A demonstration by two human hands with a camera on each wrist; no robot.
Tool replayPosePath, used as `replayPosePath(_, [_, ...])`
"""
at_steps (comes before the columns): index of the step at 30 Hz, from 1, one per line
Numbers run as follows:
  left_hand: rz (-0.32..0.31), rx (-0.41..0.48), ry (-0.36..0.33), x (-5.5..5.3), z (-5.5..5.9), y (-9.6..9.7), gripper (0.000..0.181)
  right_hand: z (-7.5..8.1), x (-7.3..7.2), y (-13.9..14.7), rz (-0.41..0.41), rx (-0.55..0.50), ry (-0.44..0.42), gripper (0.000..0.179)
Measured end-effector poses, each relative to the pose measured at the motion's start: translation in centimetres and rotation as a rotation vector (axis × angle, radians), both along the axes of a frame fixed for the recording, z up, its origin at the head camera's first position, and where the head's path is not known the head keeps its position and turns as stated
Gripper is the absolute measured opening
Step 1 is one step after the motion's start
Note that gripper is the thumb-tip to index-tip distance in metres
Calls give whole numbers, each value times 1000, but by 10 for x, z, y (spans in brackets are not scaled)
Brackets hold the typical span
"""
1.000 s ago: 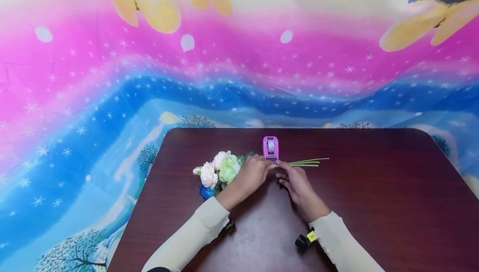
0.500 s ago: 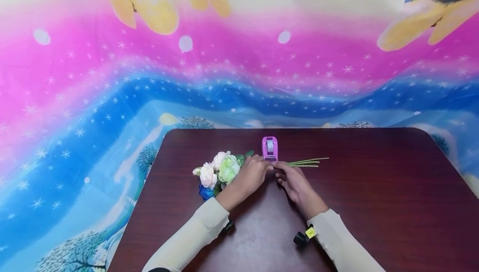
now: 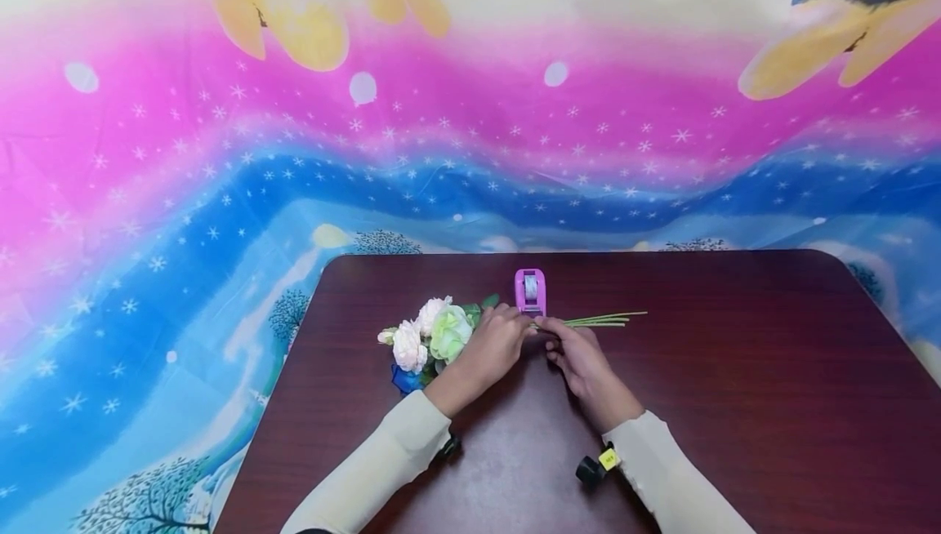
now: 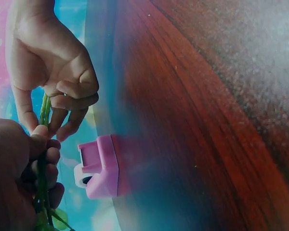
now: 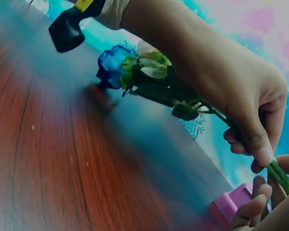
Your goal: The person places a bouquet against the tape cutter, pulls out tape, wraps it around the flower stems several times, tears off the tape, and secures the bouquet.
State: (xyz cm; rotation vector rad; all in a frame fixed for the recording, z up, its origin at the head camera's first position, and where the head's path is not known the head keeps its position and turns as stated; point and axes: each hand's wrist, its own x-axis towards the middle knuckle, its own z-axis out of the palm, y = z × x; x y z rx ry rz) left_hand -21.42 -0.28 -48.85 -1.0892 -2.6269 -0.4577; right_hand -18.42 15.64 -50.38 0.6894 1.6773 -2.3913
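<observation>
A bunch of flowers (image 3: 451,331) with pale pink, light green and blue heads lies to the left, its bare green stems (image 3: 603,322) pointing right. My left hand (image 3: 491,348) grips the stems just below the leaves. Close beside it, my right hand (image 3: 586,367) has thumb and forefinger pinched about the same stems, its other fingers loosely curled. In the left wrist view the stems (image 4: 45,109) run from one hand into the other. The blue rose (image 5: 111,67) shows in the right wrist view. Whether tape lies between my fingertips is too small to tell.
Just beyond my hands stands a pink tape dispenser (image 3: 531,292) holding a roll of tape. The dark wooden table (image 3: 735,403) has its far edge against a colourful printed cloth (image 3: 470,150). A black camera (image 3: 590,470) is strapped to my right wrist.
My right thumb and forefinger have shifted slightly left along the stems, closer to my left hand. The stems have tilted a little; the left hand stays nearly still.
</observation>
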Motion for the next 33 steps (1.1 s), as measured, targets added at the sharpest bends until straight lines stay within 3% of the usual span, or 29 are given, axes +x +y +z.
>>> replayPosePath(3, [6,3,35,0,-1,0,16,1,2,1,18,46,-12,15])
replayPosePath(5, [9,1,60,0,-2,0,16,1,3,2,49,80,-32,25])
replayPosePath(9, [18,-9,89,-1,-2,1,12,4,9,2,170,176,-55,45])
replayPosePath(12, [23,-15,109,-1,-1,0,10,11,15,0,255,307,6,50])
replayPosePath(15, [25,-23,141,-2,0,0,8,21,20,-1,278,582,147,44])
replayPosePath(20, [14,-24,174,-4,0,1,11,36,20,6,166,1156,444,30])
replayPosePath(22, [10,-26,189,-4,-1,1,14,38,16,12,134,1325,561,23])
replayPosePath(24, [5,-26,200,-5,-1,0,16,39,10,19,154,1435,633,16])
replayPosePath(27, [-9,-22,215,-6,-2,-1,16,36,0,28,314,1477,621,20])
replayPosePath(30, [-26,-20,223,-7,-2,-3,15,33,-8,34,541,1408,529,26])
replayPosePath(33, [-38,-39,237,-8,-3,-5,11,29,-15,38,696,1344,483,27])
